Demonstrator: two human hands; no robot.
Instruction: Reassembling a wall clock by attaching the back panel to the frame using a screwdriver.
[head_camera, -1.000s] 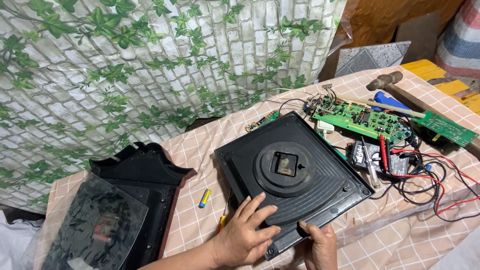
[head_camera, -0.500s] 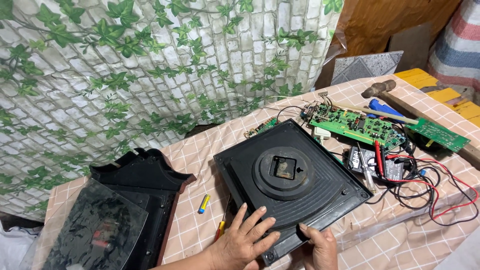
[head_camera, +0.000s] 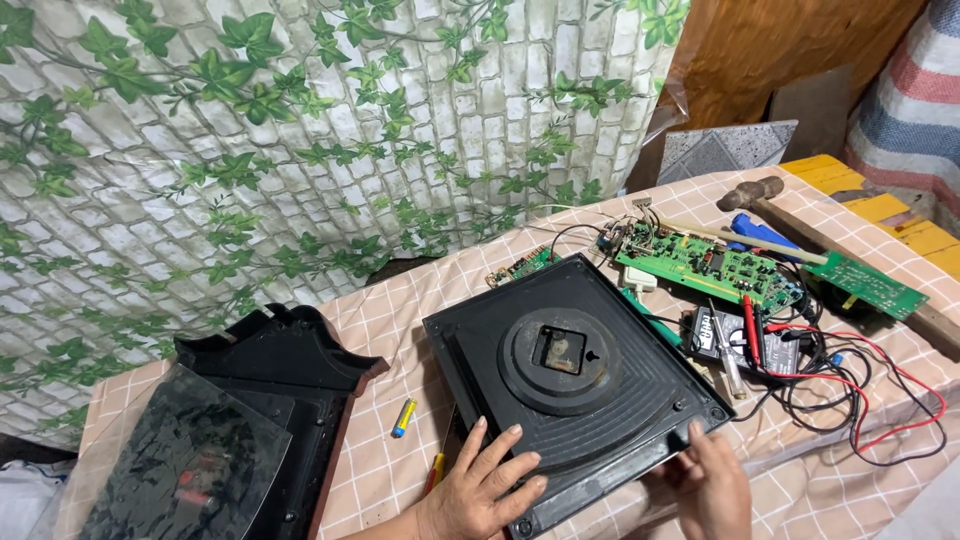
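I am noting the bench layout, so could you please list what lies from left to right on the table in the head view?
Glass pane → dark frame → small battery → left hand → black square back panel → right hand → multimeter → red wire.

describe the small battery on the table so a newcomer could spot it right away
Start at the big square black panel with the round raised centre, under both hands in the middle of the checked tablecloth. Look just left of it, toward the dark carved frame. The battery lies alone on bare cloth between them: a small cylinder, yellow with a blue end, unlike the orange-tipped tool nearer the left hand.
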